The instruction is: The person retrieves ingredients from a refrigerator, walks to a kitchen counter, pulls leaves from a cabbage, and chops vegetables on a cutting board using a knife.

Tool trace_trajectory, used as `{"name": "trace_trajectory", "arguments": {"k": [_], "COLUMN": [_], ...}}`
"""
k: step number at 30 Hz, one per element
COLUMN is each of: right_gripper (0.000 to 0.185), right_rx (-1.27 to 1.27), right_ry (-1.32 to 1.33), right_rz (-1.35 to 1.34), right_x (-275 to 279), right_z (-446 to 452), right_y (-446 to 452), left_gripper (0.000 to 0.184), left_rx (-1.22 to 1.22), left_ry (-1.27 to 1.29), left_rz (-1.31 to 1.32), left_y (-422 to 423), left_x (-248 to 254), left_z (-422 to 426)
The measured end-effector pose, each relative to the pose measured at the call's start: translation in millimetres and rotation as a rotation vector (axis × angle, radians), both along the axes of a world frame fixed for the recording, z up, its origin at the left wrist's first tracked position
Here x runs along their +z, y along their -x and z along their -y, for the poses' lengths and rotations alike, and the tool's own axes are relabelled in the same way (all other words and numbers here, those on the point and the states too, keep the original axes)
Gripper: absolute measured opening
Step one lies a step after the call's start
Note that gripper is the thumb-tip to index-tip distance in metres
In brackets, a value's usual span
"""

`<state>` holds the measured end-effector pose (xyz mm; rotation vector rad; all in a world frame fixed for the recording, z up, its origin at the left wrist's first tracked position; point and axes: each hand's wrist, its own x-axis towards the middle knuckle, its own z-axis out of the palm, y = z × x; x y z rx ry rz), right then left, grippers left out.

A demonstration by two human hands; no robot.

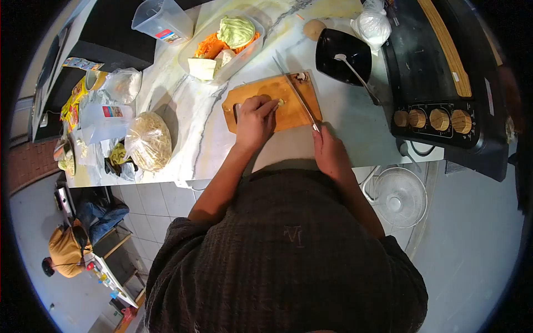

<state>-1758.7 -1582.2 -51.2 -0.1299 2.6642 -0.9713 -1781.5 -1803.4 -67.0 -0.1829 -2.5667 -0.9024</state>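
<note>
A long kitchen knife [300, 99] is gripped by its handle in my right hand [331, 150], its blade slanting away across the wooden cutting board [261, 91]. My left hand [256, 121] rests on the board with bent fingers pressed together. At its fingertips, beside the blade, lies a small pale piece of food [281, 102], too small to name surely. Some little scraps [301, 76] sit at the board's far right corner. Behind the board, a clear plastic container [252, 55] holds a cabbage piece [236, 31], shredded carrot [210, 45] and a pale block [202, 68].
A black bowl [333, 69] with a spoon stands right of the board, near a stove [438, 72]. Leftward are a bag of noodles [149, 141], a plastic jug [162, 25] and packets. A fan [398, 197] stands below; another person [69, 250] sits far left.
</note>
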Motion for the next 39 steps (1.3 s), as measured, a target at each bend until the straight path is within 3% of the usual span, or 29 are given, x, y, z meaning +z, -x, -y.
{"name": "trace_trajectory", "arguments": {"k": [5, 13, 31, 39], "right_gripper": [0.029, 0.028, 0.030, 0.027], "right_rx": [0.042, 0.020, 0.040, 0.041], "right_ry": [0.026, 0.138, 0.097, 0.089], "right_rz": [-0.009, -0.050, -0.084, -0.030], "right_x": [2.1, 14.7, 1.8, 8.4], "right_z": [1.1, 18.5, 15.6, 17.6], "right_y": [5.1, 1.7, 1.0, -0.8], "left_gripper": [0.013, 0.009, 0.017, 0.011], "left_rx": [-0.085, 0.034, -0.046, -0.002], "left_ry": [-0.119, -0.181, -0.030, -0.087], "left_rz": [0.035, 0.075, -0.011, 0.103], "left_y": [4.6, 3.1, 4.4, 7.8], "left_x": [-10.4, -10.9, -7.8, -8.9], "left_z": [-8.7, -15.9, -18.8, -15.7]}}
